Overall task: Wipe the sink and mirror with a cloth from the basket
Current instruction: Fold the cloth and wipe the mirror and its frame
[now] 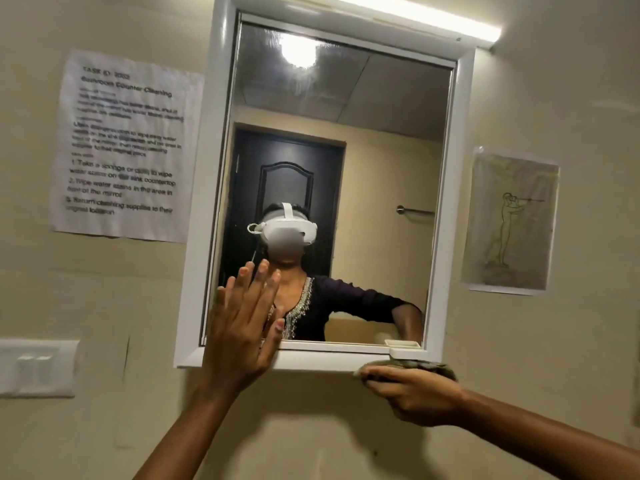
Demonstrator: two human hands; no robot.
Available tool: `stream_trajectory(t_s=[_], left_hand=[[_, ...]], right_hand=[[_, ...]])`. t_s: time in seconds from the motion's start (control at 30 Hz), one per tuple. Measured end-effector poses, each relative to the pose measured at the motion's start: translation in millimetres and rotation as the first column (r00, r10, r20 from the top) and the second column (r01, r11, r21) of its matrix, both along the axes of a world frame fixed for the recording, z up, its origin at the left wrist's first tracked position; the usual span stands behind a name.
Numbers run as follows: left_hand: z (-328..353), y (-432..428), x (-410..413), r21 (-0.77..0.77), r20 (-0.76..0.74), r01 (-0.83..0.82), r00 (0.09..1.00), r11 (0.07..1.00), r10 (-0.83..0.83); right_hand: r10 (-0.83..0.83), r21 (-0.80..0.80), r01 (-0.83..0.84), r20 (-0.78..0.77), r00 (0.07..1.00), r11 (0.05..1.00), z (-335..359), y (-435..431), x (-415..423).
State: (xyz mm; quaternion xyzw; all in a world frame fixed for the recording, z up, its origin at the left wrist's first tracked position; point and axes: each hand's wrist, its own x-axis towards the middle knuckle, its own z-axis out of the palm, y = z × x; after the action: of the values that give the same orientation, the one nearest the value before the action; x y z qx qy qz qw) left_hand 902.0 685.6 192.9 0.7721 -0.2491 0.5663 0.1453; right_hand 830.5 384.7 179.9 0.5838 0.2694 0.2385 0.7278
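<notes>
Head view, only one given.

Reaches up from bottom centre w/ L forearm, bare, angled up and slightly right. Holds L hand (pixel 242 327) flat and upright, fingers straight, a little spread, tips pointing up, back of hand toward camera. Lays palm toward lower L corner of mirror (pixel 363 150), covering glass there and crossing bottom rail of white frame (pixel 446 202). Looks pressed on glass, but can't confirm contact for sure. Grips nothing w/ that hand.

Comes in from lower R w/ R forearm, almost level, rising slightly toward wrist. Curls R hand (pixel 415 396) round bunched cloth (pixel 415 365), knuckles to camera, fingers tucked under. Keeps cloth, dark olive/brown, on top of fist and touching underside of bottom frame rail, R part, just below small white block (pixel 407 351) sitting on rail.

Shows in glass: person w/ white headset, dark top, one arm out to side; dark door, towel rail, ceiling lamp glare.

Elsewhere on beige wall: printed notice sheet (pixel 124 147) L of mirror, switch plate (pixel 34 367) lower L, line drawing (pixel 512 220) R of mirror, lit tube light (pixel 415 15) above frame.
</notes>
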Motion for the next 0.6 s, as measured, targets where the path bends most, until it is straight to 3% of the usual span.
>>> stream_trajectory(t_s=[0.07, 0.1, 0.27, 0.33, 0.43, 0.5, 0.57, 0.6], left_hand=[[-2.1, -1.4, 2.3, -0.017, 0.016, -0.044, 0.999, 0.999, 0.044], [-3.0, -2.0, 2.7, -0.017, 0.040, -0.056, 0.998, 0.998, 0.057], [-3.4, -0.9, 2.7, 0.001, 0.109, -0.061, 0.992, 0.998, 0.060], [-3.1, -1.3, 1.9, 0.031, 0.097, -0.049, 0.994, 0.998, 0.046], [-3.1, -2.0, 1.8, 0.068, 0.055, -0.029, 0.998, 0.997, 0.025], [-2.2, -2.1, 0.4, 0.082, 0.043, -0.018, 0.999, 0.996, 0.015], [-2.9, -4.9, -9.5, 0.077, 0.053, 0.018, 0.998, 0.997, -0.022], [-5.4, -7.7, -16.9, 0.072, 0.073, 0.043, 0.996, 0.996, -0.048]], right_hand=[[-0.066, 0.014, 0.068, -0.095, 0.993, 0.998, -1.6, -26.1, -6.4], [-0.104, 0.009, 0.105, -0.053, 0.993, 0.994, -0.4, -35.0, -10.5], [0.058, 0.174, -0.054, -0.018, 0.998, 0.983, -1.1, -66.7, -41.3], [0.169, 0.338, -0.156, -0.009, 0.986, 0.928, 0.1, -67.9, -52.6], [0.350, 0.595, -0.406, 0.213, 0.912, 0.694, 10.2, -53.3, -69.7], [0.350, 0.703, -0.523, 0.393, 0.850, 0.481, 25.5, -37.5, -71.6], [0.247, 0.783, -0.589, 0.541, 0.804, 0.202, 45.8, -28.1, -62.3], [0.187, 0.784, -0.621, 0.609, 0.771, 0.009, 56.6, -25.0, -55.1]])
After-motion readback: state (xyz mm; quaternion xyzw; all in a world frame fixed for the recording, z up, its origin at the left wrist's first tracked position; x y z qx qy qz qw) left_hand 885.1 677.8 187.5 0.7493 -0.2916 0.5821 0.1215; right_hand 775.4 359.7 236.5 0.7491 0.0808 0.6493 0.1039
